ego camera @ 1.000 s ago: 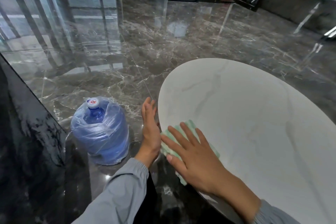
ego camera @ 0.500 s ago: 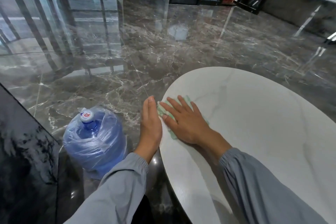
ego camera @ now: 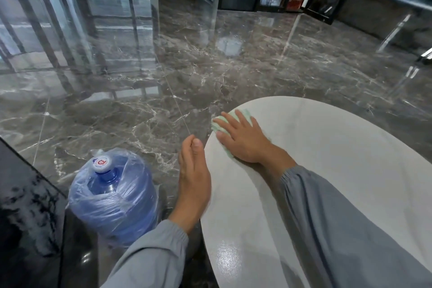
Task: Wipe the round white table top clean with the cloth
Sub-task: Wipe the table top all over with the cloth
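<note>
Cloth (ego camera: 220, 125) sits at the far-left edge of the tabletop (ego camera: 332, 161) under our right grip (ego camera: 243, 141), fingers spread flat, pressing it down. Left grip (ego camera: 194, 175) stands straight-fingered beside the rim, holding nothing. Wrapped water bottle (ego camera: 114, 196) stands on the floor nearby.

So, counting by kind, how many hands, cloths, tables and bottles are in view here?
Hands: 2, the left hand and the right hand.
Cloths: 1, the green cloth.
Tables: 1, the round white table top.
Bottles: 1, the blue water bottle on the floor.
Total: 5.
</note>
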